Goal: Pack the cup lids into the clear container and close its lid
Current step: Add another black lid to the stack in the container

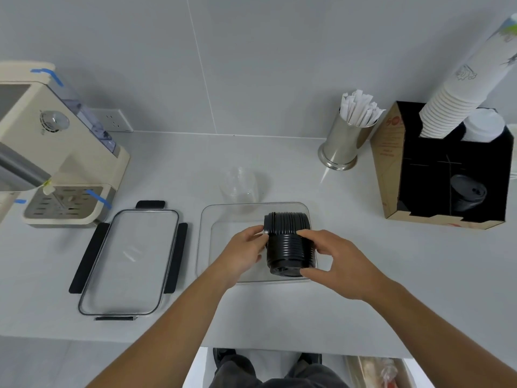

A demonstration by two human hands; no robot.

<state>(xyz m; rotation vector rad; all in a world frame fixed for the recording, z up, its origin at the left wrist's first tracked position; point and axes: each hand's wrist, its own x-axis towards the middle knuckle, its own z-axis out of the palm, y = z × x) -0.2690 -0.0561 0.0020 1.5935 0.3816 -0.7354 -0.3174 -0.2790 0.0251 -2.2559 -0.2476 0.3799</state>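
At the far left of the pale grey counter stands a cream-coloured coffee machine with strips of blue tape on its top and drip tray. Just beside it lies the clear rectangular container lid with black clip flaps, flat on the counter and apart from its box. Next comes the clear rectangular plastic container, open at the top, with a clear plastic cup standing just behind its far edge. Both hands are over the container: the left hand has its fingertips curled against the left side of a stack of black plastic cup lids, and the right hand grips the same stack from the right, index finger across its top and thumb at its near end. The stack lies on its side in the right half of the container (whether it touches the floor of the box I cannot tell). Further right, near the wall, a shiny steel cylinder holder is full of white paper-wrapped sticks. At the far right sits a brown cardboard organiser with a black interior, holding a tall tilted stack of white paper cups, some white lids and a few more black lids in a lower compartment.
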